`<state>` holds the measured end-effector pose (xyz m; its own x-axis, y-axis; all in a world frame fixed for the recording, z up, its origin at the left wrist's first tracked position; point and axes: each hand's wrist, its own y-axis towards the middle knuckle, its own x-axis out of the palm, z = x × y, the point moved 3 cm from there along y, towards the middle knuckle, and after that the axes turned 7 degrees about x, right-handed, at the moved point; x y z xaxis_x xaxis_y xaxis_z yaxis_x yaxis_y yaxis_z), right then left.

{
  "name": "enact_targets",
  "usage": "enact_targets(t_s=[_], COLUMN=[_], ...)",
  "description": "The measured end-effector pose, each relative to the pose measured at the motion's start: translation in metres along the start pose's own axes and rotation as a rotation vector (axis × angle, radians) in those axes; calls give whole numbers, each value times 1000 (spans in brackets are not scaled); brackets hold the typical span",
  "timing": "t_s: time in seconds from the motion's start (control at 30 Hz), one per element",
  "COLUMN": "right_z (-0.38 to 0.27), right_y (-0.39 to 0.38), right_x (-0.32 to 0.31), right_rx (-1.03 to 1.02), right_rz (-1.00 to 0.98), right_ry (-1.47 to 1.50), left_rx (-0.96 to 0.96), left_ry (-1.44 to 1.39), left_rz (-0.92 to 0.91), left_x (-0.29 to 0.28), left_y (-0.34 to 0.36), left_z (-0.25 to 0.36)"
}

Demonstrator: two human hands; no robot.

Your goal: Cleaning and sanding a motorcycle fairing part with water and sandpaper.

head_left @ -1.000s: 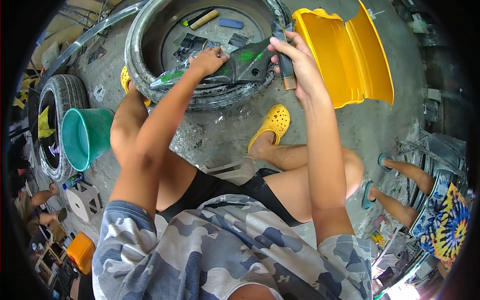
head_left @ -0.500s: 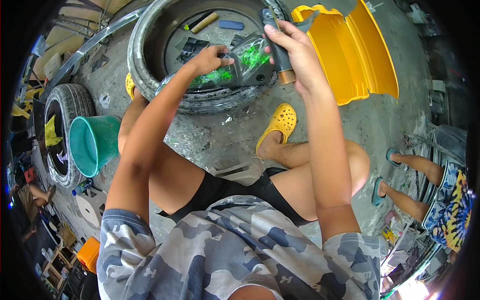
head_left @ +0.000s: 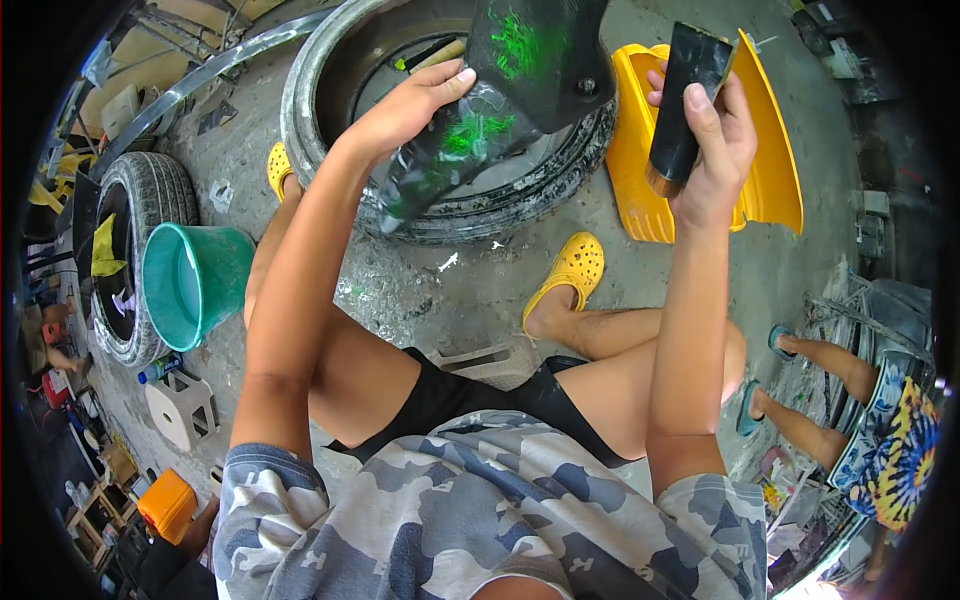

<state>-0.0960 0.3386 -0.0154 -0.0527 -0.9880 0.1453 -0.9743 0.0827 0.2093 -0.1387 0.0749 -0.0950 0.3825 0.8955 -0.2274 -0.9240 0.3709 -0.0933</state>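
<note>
My left hand (head_left: 410,108) grips the edge of a glossy black plastic panel (head_left: 535,85) with scraped bright green patches and a round hole at its right end. The panel is tilted above a tire (head_left: 318,85) lying flat on the floor. In my right hand (head_left: 722,150) is a block wrapped in black sandpaper (head_left: 690,100), with a brown edge showing, raised in front of a yellow plastic panel (head_left: 638,185). The block and the black panel are apart. A brownish stick (head_left: 440,55) lies inside the tire, partly hidden by my left hand.
A green bucket (head_left: 200,280) stands left of my leg, against a second tire (head_left: 165,190). A small white stool (head_left: 182,410) and an orange container (head_left: 167,505) are at lower left. Another person's legs (head_left: 800,420) show at the right.
My left hand has lifted the black panel up off the tire and tilted it. My right hand has moved right, away from the panel, with the sandpaper-wrapped block still in it.
</note>
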Motion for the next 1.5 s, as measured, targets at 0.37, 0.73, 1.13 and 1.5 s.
enact_targets(t_s=[0.37,0.73,1.13,1.5], right_z=[-5,0,4,31], right_y=[-14,-18,-23,-30], right_x=[35,35,37,38], right_rx=[-10,37,66,218], right_rz=[-80,-9,-18,-3], right_ry=[223,218,222,256], left_rx=[197,183,75,172], left_ry=[-178,-8,-185,61], left_rz=[-10,52,-26,110], left_x=[24,19,11,6], left_y=[-16,-21,-17,3], left_z=[47,50,39,-2])
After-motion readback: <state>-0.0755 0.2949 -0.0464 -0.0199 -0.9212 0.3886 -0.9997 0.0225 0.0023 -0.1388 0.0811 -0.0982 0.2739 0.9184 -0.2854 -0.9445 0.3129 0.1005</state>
